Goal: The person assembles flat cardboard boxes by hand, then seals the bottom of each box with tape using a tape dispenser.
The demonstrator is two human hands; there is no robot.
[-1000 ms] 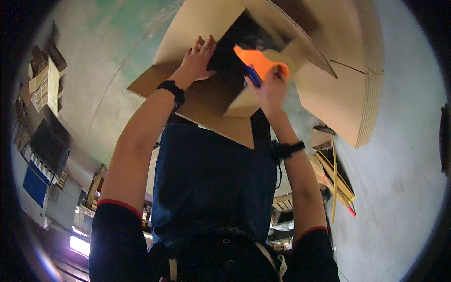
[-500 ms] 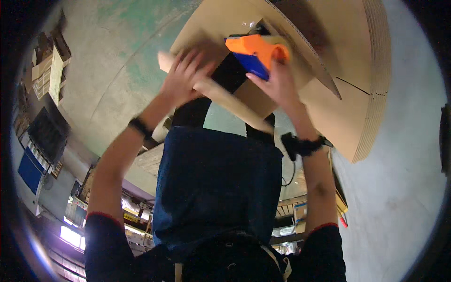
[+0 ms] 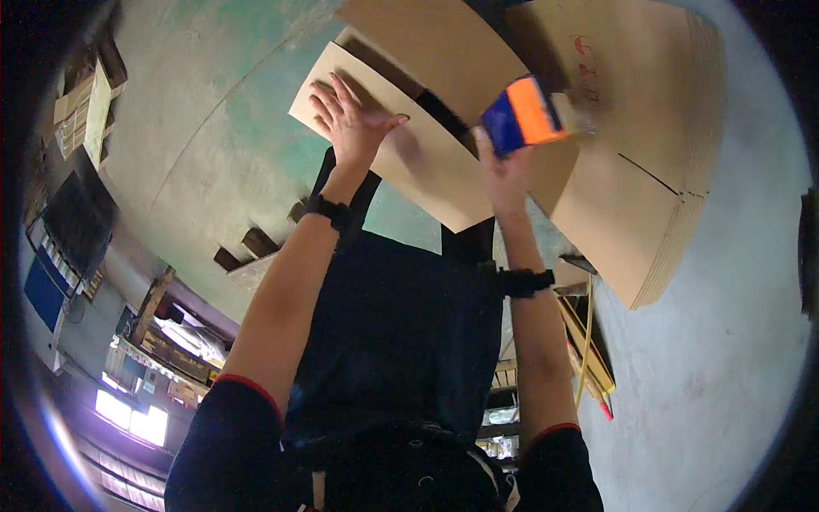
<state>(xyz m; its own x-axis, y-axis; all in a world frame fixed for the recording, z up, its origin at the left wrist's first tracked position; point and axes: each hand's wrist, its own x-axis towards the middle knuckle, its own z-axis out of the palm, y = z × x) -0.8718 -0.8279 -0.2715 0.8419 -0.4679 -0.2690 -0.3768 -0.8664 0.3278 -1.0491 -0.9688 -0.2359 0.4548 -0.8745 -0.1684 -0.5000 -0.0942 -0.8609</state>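
Head view: saw the left hand (image 3: pixel 357 135) spread over the pale flap (image 3: pixel 426 166) of a cardboard box (image 3: pixel 439 47) at the top centre of the frame, fingers (image 3: pixel 343 92) wide and gripping nothing. Saw the right hand (image 3: pixel 506 181) just to the right of that flap, holding an orange-and-blue tape dispenser (image 3: pixel 533 111), thumb against the blue side. Could not make out the other right fingers, hidden behind the dispenser, nor its right end, smeared by blur. Could not tell of any contact between dispenser and cardboard. Lost the far side of the box beyond the upper edge of the frame, and anything inside to a dark gap behind the flap.

Noted a stack of flat cardboard sheets (image 3: pixel 631 205) at upper right, near the dispenser, with red marks blurred on top. Found a grey-green floor (image 3: pixel 222 111) across the upper left, crossed by a thin line, paler toward the right. Noted dark cloth (image 3: pixel 392 324) at lower centre, a long yellow strip (image 3: pixel 589 341) at lower right, and a bright window (image 3: pixel 149 425) at lower left, below a cluttered shelf (image 3: pixel 162 363) too dim to sort.
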